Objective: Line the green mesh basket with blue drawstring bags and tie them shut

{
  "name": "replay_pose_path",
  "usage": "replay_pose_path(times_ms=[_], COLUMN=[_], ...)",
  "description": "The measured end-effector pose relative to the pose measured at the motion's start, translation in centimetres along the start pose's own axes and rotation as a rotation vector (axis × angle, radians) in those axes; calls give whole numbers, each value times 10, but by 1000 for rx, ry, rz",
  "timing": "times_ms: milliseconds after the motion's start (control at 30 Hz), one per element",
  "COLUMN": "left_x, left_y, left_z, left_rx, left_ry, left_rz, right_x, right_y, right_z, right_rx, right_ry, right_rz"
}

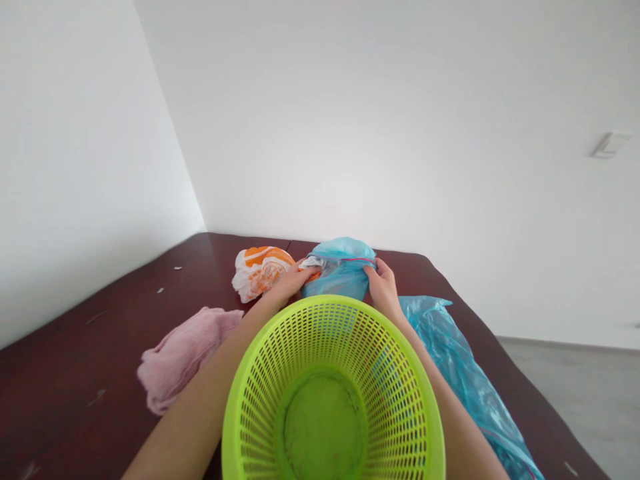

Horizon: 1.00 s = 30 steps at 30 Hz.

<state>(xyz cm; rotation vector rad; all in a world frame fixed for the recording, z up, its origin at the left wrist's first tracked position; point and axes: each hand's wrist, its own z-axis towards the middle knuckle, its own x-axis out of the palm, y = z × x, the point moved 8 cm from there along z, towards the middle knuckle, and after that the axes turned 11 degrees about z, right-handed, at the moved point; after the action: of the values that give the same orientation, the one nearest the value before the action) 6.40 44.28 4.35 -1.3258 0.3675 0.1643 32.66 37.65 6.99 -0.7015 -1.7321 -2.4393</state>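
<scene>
Left hand (287,283) and right hand (383,288) on a blue zip-top bag (340,280)

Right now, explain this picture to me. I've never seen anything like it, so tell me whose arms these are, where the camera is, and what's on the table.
There's no machine here. These are a person's own bare arms, and the single picture comes from a camera worn on their head, looking forward and down.

The left hand and right hand are both at a light blue plastic bag with a pink line along its closure. The left hand is against a white piece poking out of the bag. I can't tell whether either hand is gripping.

On the dark reddish-brown table, a lime-green perforated basket sits between the forearms, nearest the camera. An orange-and-white plastic bag lies by the left hand, pink cloth further back on the left, and a long blue plastic sheet on the right.
</scene>
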Motion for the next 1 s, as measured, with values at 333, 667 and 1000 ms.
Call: replay_pose_path(times_ms=[333,667,1000], left_x=[-29,-9,-8], left_y=[-18,-83,-110], left_z=[-8,-46,-54], left_rx=[35,364,489], left_ry=[-144,172,168], left_rz=[142,261,289], right_x=[-38,-24,-70], right_y=[9,17,-12], right_z=[-4,-4,0], right_rx=[-73,-80,92], right_ry=[-386,-193,-598], right_rz=[335,139,337])
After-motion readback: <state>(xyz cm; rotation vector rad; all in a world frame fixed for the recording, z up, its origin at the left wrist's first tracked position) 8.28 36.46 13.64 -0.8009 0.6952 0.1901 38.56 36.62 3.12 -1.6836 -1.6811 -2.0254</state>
